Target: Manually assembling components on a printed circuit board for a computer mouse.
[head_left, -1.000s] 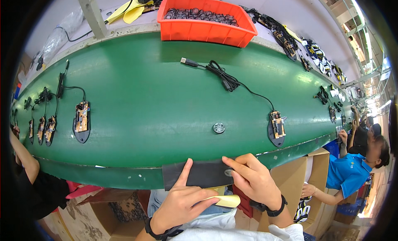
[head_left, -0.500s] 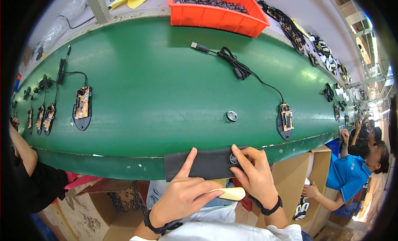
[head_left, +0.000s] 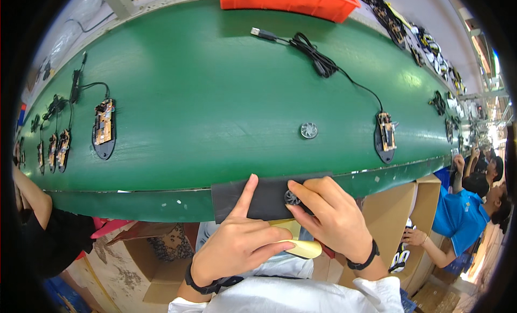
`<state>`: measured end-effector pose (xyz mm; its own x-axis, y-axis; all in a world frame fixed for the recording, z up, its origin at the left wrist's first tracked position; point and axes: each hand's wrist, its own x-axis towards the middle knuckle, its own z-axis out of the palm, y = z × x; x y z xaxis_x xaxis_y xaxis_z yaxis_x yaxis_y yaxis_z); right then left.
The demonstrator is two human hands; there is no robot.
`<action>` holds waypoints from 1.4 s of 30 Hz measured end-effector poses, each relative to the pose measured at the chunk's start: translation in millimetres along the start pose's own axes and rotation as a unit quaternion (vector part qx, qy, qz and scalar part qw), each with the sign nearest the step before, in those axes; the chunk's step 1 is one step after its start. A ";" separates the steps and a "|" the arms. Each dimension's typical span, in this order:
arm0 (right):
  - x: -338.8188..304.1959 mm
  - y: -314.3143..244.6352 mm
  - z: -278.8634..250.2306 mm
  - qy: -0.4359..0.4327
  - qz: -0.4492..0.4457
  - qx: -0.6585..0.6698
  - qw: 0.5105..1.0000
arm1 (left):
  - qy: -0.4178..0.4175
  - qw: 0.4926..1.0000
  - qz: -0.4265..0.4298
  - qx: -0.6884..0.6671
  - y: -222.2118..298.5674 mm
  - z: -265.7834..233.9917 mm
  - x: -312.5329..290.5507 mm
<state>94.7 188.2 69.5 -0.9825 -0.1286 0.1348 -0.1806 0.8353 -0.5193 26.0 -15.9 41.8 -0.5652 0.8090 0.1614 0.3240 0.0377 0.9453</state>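
Observation:
My right hand (head_left: pixel 336 219) pinches a small dark spoked wheel (head_left: pixel 292 198) between thumb and fingertips, over a black strip of sheet (head_left: pixel 226 197) at the belt's near edge. With its index finger stretched out onto the strip's left part, my left hand (head_left: pixel 231 248) grips a curled yellow sheet (head_left: pixel 308 249) between thumb and lower fingers. Another spoked wheel (head_left: pixel 308 130) lies on the green belt just beyond my right hand. Farther right is a mouse base with a circuit board (head_left: pixel 385 138), its bundled black USB cable (head_left: pixel 315 54) stretching away.
More mouse bases (head_left: pixel 104 129) with boards and cables lie along the belt's left side. At the far edge stands an orange bin (head_left: pixel 288 2). A cardboard box (head_left: pixel 385 219) is at my right, beside a person in a blue shirt (head_left: pixel 458 216). Another person's arm (head_left: pixel 33 189) shows at left.
The view has shifted, so the far bin sits higher in the picture. In my right hand the wheel has moved slightly left along the black strip; the left hand keeps its grip.

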 end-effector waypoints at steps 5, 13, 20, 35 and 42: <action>1.5 7.1 -13.8 -0.034 0.000 -0.009 0.999 | -0.007 1.000 -0.006 0.001 3.4 -2.8 3.0; -24.2 56.5 -75.5 0.113 0.138 -0.076 0.981 | -0.019 0.999 -0.024 0.012 5.0 -4.5 1.6; -18.1 148.6 -99.8 0.219 0.181 -0.109 0.952 | -0.010 0.999 -0.045 0.000 2.1 -1.6 -3.6; -21.6 158.8 -90.2 0.076 0.201 -0.090 0.973 | 0.013 0.999 -0.044 -0.014 -0.5 -4.9 -3.4; -79.4 129.0 -90.7 0.081 0.253 -0.135 0.955 | 0.013 0.999 0.023 -0.031 -4.6 7.6 3.1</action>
<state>153.6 354.6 68.3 -0.9171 0.3934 0.0649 0.3543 0.8788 -0.3197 28.5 -9.1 35.8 -0.5698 0.7939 0.2121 0.3030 -0.0369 0.9523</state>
